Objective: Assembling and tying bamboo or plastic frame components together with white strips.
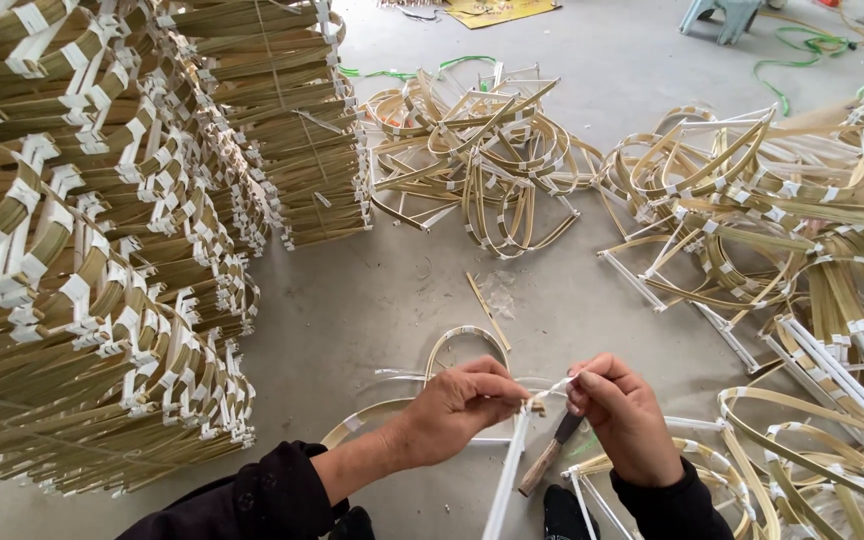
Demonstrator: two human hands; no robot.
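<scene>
We saw the left hand (457,408) and right hand (624,415) close together low over the concrete floor (372,300), fingers pinched shut on a white strip (550,392) at the joint of a bamboo frame (432,372). A knife (550,455) lay just below them. Farther off sat loose bent frames (482,150), with tall stacked frames (82,250) at the left.

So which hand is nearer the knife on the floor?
Right. The right hand is just above the knife, almost over its blade; the left hand sits farther off to its left, pinching the strips.
</scene>
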